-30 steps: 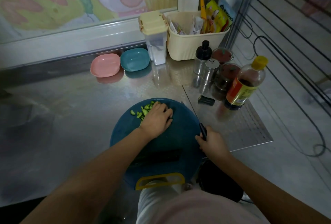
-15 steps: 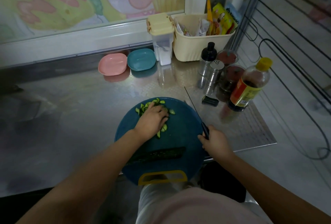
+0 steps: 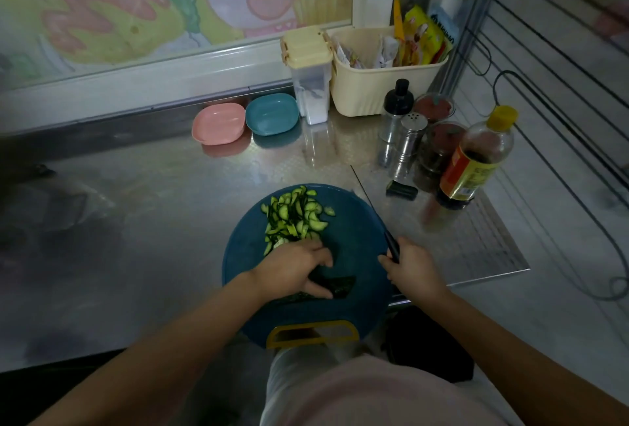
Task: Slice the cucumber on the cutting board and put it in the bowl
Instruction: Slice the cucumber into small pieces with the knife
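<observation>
A round blue cutting board [image 3: 354, 238] with a yellow handle lies on the steel counter in front of me. Several green cucumber slices [image 3: 294, 214] are piled on its far left part. A dark uncut cucumber piece [image 3: 340, 286] lies across the board's middle. My left hand [image 3: 292, 272] holds that piece, thumb on its near side and fingers over its far side. On the board's right edge, my right hand [image 3: 412, 269] grips the black handle of a knife [image 3: 369, 202], its thin blade pointing away. A pink bowl [image 3: 218, 122] and a teal bowl [image 3: 272, 114] stand by the back wall.
At the back right stand a lidded container [image 3: 311, 85], a cream basket [image 3: 381, 81] of packets, shakers [image 3: 406, 143], jars and a sauce bottle [image 3: 476, 160]. A small black object [image 3: 401, 191] lies beside the board. The counter's right edge drops to the floor.
My left hand has drawn back from the slice pile to the uncut cucumber piece, leaving the slices uncovered. The right hand still holds the knife at the board's right edge.
</observation>
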Demonstrator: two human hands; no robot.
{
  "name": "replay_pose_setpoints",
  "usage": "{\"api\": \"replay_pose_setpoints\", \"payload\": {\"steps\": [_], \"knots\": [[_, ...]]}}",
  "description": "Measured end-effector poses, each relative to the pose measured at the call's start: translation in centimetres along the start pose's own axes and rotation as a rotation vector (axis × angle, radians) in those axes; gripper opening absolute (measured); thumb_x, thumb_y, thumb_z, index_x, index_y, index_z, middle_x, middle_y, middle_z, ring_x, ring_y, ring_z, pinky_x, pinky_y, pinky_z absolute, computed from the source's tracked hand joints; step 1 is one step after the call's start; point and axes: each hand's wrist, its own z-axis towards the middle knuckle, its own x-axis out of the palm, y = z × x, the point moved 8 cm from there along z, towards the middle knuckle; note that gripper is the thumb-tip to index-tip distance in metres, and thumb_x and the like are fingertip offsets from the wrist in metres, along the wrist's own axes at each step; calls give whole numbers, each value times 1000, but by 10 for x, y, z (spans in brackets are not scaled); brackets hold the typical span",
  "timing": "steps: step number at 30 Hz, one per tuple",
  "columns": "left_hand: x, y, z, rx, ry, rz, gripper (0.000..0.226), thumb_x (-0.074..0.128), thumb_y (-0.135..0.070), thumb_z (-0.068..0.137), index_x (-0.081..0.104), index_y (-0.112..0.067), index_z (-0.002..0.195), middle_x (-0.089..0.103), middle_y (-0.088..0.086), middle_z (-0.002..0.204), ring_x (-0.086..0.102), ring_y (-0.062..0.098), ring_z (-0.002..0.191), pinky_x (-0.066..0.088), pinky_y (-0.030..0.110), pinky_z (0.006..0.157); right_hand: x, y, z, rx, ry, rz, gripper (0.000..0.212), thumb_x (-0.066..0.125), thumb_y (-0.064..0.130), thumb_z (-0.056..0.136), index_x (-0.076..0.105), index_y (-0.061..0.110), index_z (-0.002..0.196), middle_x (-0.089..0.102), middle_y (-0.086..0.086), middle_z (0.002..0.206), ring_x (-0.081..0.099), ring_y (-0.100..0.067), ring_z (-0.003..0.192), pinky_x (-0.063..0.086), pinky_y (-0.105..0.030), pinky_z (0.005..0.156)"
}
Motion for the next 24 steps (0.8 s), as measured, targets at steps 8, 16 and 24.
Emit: {"api": "replay_pose_setpoints", "payload": {"steps": [8,16,24], "knots": [[13,-8,5,-121,68,-20,42,65,-34,82,56,-9,114,55,7,110,55,23,98,42,33,79,2,-1,-1,-4,3,6,18,58,27,91,46,14,89,62,-10,88,64,-25,81,49,-31,67],[-4,-9,35,-382,-342,-154,38,61,-23,85,57,-3,116,56,15,111,54,30,102,45,36,84,2,1,-5,-4,35,59,32,49,38,95,57,10,107,60,-3,81,61,-21,79,47,-30,68],[2,-21,45,-205,-513,-129,47,68,-7,77,58,-9,122,58,13,94,56,29,86,48,34,75,10,1,-26,-21,68,5,34,41,37,99,53,9,112,58,-4,93,57,-21,88,39,-28,70]]}}
